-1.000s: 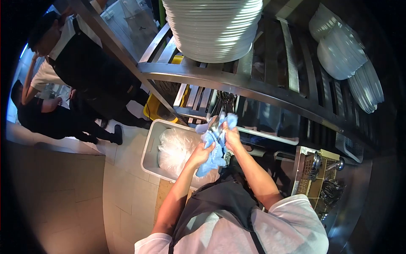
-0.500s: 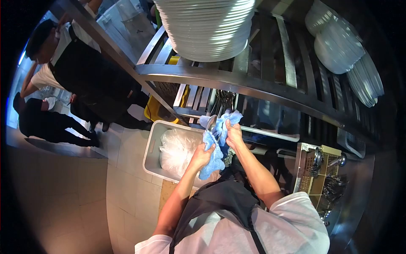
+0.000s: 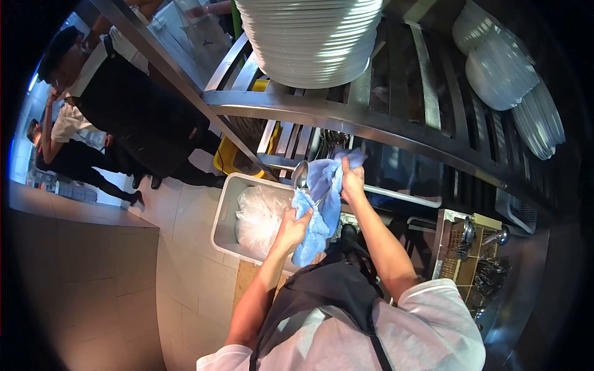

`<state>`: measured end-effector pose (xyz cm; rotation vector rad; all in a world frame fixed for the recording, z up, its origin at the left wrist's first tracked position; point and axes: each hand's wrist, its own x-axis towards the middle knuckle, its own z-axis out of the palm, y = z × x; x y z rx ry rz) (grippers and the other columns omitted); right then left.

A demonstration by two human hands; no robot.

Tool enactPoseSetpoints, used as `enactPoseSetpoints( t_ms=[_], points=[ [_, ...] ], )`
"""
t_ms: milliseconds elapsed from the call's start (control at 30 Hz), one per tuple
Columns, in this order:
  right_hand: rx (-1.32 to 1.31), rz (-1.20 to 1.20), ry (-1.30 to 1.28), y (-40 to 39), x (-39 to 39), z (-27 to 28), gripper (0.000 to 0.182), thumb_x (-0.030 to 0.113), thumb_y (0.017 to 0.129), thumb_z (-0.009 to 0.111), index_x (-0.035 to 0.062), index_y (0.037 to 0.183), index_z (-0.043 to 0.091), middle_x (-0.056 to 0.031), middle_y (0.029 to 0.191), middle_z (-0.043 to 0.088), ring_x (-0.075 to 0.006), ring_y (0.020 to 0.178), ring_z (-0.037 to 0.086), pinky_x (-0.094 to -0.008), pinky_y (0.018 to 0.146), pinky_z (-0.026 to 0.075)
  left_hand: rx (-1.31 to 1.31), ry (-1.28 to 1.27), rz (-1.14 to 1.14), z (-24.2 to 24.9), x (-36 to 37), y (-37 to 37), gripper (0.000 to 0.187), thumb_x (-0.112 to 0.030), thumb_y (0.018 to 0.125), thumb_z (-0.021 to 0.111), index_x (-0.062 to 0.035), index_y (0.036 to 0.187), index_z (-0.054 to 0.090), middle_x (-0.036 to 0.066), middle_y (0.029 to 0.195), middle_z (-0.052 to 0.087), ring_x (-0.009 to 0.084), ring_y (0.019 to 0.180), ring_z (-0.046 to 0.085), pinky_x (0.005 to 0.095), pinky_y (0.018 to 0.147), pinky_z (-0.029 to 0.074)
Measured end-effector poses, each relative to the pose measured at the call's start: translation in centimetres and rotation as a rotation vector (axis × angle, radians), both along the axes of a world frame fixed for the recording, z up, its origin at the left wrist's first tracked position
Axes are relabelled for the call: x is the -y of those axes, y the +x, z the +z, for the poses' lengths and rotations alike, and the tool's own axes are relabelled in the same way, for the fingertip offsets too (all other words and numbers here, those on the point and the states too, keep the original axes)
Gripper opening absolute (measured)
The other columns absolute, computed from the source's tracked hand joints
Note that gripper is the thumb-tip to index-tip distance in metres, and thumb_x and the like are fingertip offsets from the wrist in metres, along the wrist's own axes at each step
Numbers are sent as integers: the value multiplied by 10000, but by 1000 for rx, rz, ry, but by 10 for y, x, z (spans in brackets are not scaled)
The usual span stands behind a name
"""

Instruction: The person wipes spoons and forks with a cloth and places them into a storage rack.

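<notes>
A blue cloth [image 3: 315, 238] hangs between my two hands. My left hand [image 3: 294, 229] is closed on its lower, lighter part, with the thumb pointing up. Higher and to the right, my right hand [image 3: 353, 180] pinches the upper part, which is spread out. The round metal bowl of a spoon [image 3: 300, 175] sticks out at the cloth's left edge; its handle runs down into the folds and is mostly hidden. Just left of my left hand, a grey bin [image 3: 219, 213] holds a clear plastic bag [image 3: 260, 213].
A metal slatted rack [image 3: 346, 120] stands in front, carrying a tall stack of white plates [image 3: 312, 43] and stacked white bowls [image 3: 501, 74]. Cutlery baskets [image 3: 473, 260] are at the right. A yellow container [image 3: 230, 162] sits below. Two people in dark clothing stand at the left.
My right hand has lifted the cloth's upper part a little up and right, spreading it wider. The spoon bowl has shifted slightly left and up. A background person at the left has changed posture.
</notes>
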<state>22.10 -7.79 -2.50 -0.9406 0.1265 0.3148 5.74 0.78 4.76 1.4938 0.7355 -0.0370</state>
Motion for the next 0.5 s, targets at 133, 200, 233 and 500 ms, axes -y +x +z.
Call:
enactPoseSetpoints(
  t_ms=[133, 200, 233, 500],
  points=[
    [-237, 41, -34, -8, -10, -9, 344, 325, 831, 488, -16, 869, 485, -131, 800, 581, -240, 744, 592, -383, 615, 501, 17, 90, -11, 5, -2, 15, 213, -177, 827, 506, -45, 661, 531, -40, 555, 440, 60, 494, 373, 249, 442, 309],
    [-270, 146, 163, -25, -13, -17, 341, 305, 856, 447, -25, 926, 495, -127, 851, 579, -254, 804, 583, -404, 658, 497, 38, 250, -51, -6, -4, 15, 216, -175, 821, 512, -33, 659, 536, -29, 541, 452, 67, 489, 387, 262, 439, 321],
    [-362, 149, 204, -35, -15, -28, 329, 288, 866, 431, -23, 953, 493, -118, 872, 578, -249, 805, 583, -400, 672, 494, 35, 242, -46, -17, -3, 15, 216, -175, 821, 512, -33, 659, 536, -29, 541, 452, 67, 489, 387, 262, 439, 321],
    [-384, 285, -430, -23, -13, -61, 371, 326, 784, 582, -18, 905, 516, -136, 849, 563, -200, 797, 524, -377, 672, 438, -68, 64, 150, -74, 4, 18, 279, -264, 837, 469, -3, 829, 568, 33, 685, 550, 114, 635, 499, 271, 575, 402]
  ],
)
